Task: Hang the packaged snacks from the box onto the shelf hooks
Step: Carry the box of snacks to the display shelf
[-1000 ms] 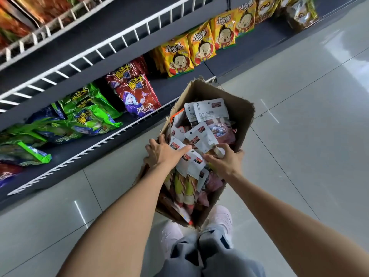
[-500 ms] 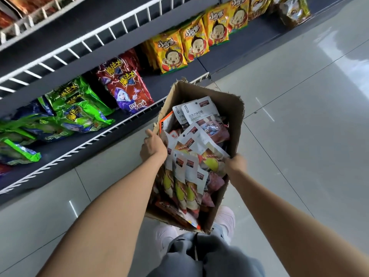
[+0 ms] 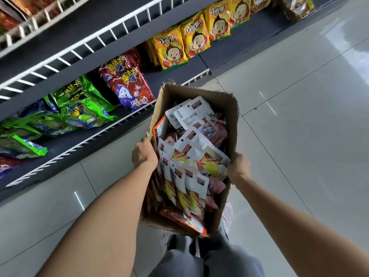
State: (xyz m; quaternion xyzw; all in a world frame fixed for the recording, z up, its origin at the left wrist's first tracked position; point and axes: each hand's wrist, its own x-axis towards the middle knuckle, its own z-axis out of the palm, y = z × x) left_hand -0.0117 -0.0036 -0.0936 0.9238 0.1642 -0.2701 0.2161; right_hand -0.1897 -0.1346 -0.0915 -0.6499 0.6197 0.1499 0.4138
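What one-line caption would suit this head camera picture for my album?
Both hands, left and right, grip a cardboard box full of packaged snacks beside a snack shelf.

Fingers of both hands (image 3: 144, 154) behind box (image 3: 231, 108) walls

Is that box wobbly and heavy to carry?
Probably wobbly: the box has thin, torn, bowed walls. Likely a bit heavy, being stuffed with snack packs. The left hand and right hand both grip it.
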